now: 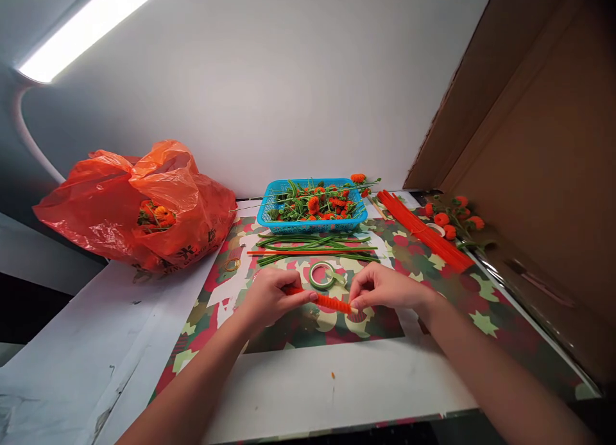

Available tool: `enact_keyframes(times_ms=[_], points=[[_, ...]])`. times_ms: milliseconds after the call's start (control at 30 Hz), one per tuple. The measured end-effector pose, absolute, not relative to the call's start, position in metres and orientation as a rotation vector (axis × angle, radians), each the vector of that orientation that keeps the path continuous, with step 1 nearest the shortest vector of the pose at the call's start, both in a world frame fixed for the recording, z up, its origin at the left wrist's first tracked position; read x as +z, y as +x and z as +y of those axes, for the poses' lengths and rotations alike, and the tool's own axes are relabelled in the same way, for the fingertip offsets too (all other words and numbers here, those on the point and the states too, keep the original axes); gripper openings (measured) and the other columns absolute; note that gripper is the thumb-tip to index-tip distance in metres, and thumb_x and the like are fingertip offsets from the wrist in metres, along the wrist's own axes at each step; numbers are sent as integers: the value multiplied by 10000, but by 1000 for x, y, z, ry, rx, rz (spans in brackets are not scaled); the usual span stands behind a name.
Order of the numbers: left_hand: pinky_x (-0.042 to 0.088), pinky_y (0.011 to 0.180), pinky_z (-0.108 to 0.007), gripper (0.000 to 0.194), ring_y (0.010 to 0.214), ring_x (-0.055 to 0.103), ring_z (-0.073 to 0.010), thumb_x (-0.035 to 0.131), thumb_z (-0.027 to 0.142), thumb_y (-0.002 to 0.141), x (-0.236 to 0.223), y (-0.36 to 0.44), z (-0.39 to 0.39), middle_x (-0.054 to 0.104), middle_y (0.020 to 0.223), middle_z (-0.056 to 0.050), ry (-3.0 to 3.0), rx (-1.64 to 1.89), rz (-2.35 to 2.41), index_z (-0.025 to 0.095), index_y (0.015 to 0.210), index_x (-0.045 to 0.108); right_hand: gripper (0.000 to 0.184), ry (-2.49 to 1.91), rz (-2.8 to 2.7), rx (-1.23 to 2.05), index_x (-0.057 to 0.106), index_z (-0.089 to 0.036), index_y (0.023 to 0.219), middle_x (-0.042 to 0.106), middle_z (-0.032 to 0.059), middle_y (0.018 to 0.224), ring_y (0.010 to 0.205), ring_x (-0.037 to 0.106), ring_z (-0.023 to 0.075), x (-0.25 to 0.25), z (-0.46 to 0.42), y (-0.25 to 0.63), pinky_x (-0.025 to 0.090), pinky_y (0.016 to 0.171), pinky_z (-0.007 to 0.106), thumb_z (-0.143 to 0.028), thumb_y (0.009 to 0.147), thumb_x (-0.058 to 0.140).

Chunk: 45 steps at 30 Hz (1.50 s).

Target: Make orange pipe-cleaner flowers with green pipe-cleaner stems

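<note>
An orange pipe cleaner (333,302) is wound in tight coils around a thin stick, whose pale end (355,311) shows at the right. My left hand (272,297) is closed around the left part of the coil, its thumb lying along the top. At the other end, my right hand (385,287) pinches close to the stick's tip with thumb and fingers. Just behind the coil lies a roll of light green tape (312,280) with a loose end. Farther back are several green pipe cleaners (332,241) and a straight orange one (289,253).
A blue basket (312,227) holds orange flowers with green stems. On the left sits a red plastic bag (202,207) with more flowers inside. A bundle of orange pipe cleaners (423,230) and several orange flowers (450,232) lie to the right, beside a cardboard panel (529,124).
</note>
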<state>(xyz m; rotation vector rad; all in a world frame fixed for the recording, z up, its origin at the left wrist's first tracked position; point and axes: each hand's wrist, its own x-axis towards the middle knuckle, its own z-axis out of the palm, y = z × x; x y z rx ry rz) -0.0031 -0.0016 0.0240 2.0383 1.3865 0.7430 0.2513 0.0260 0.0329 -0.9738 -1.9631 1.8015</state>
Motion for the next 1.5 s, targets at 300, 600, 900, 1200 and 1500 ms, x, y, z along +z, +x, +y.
enact_keyframes(times_ms=[300, 600, 900, 1200, 1500], points=[[192, 491, -239, 453, 464, 289, -98, 614, 501, 749, 23, -2, -3, 406, 450, 40, 2289, 753, 1571, 187, 479, 430, 108, -1357, -1906, 1468, 693, -163, 613, 605, -21, 499, 419, 465, 89, 22, 23, 239, 308, 395, 197, -205, 688, 627], [237, 470, -232, 469, 443, 328, -101, 560, 534, 787, 22, 10, -9, 465, 437, 28, 1963, 911, 1815, 193, 490, 436, 178, -1322, -1811, 587, 637, -178, 607, 458, -44, 482, 474, 434, 102, 24, 11, 222, 341, 471, 226, -225, 777, 618], [256, 427, -216, 474, 407, 325, -84, 597, 544, 765, 19, 13, -11, 390, 407, 57, 1596, 1103, 1719, 189, 500, 429, 135, -1051, -1726, 283, 688, -199, 743, 683, 15, 656, 556, 592, 129, 16, -2, 211, 468, 534, 250, -169, 838, 597], [232, 428, -221, 509, 439, 285, -86, 591, 589, 750, 16, 19, -12, 382, 423, 51, 1474, 1144, 1703, 188, 497, 406, 88, -995, -1523, 399, 744, -224, 778, 755, 37, 795, 713, 714, 202, 15, -3, 206, 590, 681, 320, -189, 784, 664], [260, 426, -214, 486, 416, 322, -80, 605, 561, 751, 17, 20, -13, 409, 423, 54, 1459, 1153, 1696, 186, 505, 418, 82, -1017, -1163, 1023, 744, -204, 693, 732, 32, 673, 629, 682, 184, 14, 4, 206, 572, 593, 298, -283, 677, 735]])
